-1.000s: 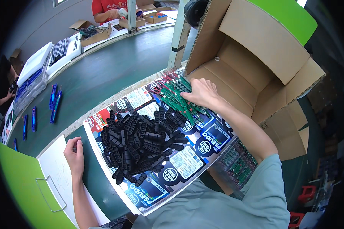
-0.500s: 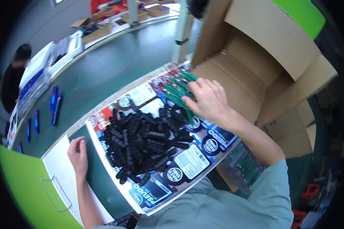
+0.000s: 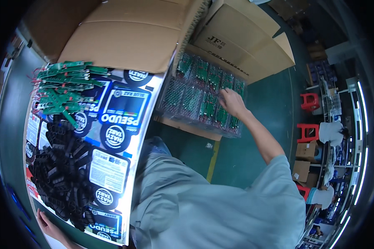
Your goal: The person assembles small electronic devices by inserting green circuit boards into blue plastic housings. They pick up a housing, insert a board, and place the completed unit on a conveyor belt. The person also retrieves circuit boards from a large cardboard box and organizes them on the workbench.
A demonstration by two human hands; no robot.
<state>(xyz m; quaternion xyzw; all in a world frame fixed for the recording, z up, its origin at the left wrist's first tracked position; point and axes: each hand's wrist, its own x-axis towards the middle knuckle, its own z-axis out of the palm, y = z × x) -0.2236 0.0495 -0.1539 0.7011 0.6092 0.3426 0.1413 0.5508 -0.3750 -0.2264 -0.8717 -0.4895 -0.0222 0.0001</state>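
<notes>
Right hand (image 3: 232,103) on tray of green boards (image 3: 203,93) | left hand (image 3: 50,226) at sheet (image 3: 112,166) edge

Even overhead light, glare on the glossy printed sheet (image 3: 112,124), strong fisheye bending, dark vignetted rim.

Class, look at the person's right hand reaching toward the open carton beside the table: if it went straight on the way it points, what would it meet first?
Most likely the green circuit boards packed in the carton; the right hand seems already at them, though depth is unclear.
</notes>
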